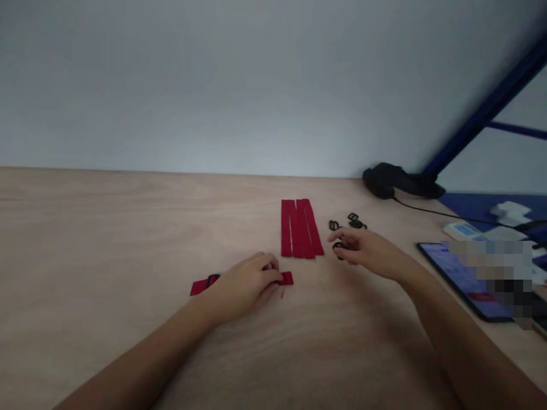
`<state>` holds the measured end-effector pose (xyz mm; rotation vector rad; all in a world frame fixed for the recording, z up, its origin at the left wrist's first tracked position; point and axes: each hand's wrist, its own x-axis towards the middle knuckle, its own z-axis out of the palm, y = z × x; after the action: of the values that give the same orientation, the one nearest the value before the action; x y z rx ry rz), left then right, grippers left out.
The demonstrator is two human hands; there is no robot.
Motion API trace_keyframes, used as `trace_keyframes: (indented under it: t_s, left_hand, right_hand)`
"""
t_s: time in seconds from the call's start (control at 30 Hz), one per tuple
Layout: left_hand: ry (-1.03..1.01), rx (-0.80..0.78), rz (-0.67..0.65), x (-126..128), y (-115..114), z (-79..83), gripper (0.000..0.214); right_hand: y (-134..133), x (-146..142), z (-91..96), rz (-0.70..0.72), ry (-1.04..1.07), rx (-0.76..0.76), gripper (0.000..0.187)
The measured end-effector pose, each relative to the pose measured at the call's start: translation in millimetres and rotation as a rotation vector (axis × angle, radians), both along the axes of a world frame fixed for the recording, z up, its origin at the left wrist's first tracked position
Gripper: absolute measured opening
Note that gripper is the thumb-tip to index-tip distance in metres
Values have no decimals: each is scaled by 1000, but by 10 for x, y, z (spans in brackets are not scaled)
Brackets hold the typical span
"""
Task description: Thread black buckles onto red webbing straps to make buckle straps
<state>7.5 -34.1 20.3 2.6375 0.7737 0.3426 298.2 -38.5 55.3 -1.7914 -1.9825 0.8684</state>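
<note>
On red webbing, left hand, (black buckle attached)

You're in a plain workroom, more small assembly station than home. Your table has a bare light-wood top, its far edge set against a pale, unadorned wall. A blue steel frame rises past the far right corner, like shop racking. Red fabric straps and black plastic buckles lie out as loose parts. Near the right edge sit a phone, partly blurred, and a black corded device.
</note>
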Motion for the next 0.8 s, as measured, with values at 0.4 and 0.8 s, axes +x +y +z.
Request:
trace_keyframes:
  t_s: [0.4, 0.8]
  left_hand:
    - [-100, -94, 169, 95, 12, -64, 28]
    - [-187, -238, 172, 116, -6, -3, 27]
  right_hand:
    - [-190, -578, -107, 139, 96, 45, 32]
    - [-260, -809, -225, 1, 41, 171, 17]
